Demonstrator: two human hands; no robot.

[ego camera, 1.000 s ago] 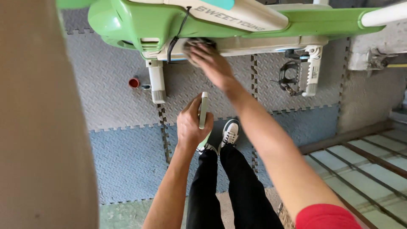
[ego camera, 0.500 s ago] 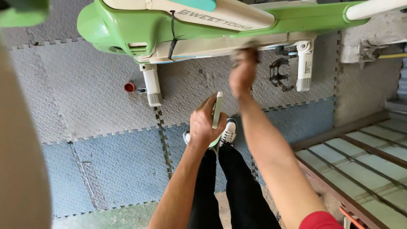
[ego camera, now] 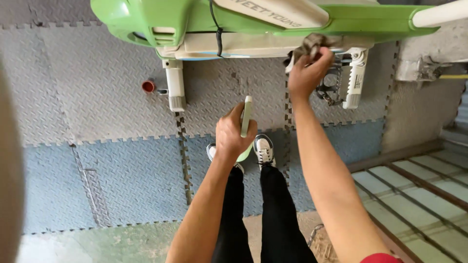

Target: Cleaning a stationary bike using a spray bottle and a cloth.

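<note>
Crumpled grey-brown cloth (ego camera: 312,44) is pressed against the underside edge of the green-and-cream plastic machine body (ego camera: 204,22), far centre. Right hand (ego camera: 308,73) is closed around the cloth. Left hand (ego camera: 235,132) grips a pale green bottle (ego camera: 247,117) upright, nearer, over the grey foam floor mats (ego camera: 87,97). Wiping looks underway; how much surface remains cannot be judged.

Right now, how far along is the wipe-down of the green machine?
Done: cannot tell which parts are clean. In hand: right hand presses a grey rag on the green machine underside; left hand holds a pale green bottle. Left: likely the white legs.
</note>
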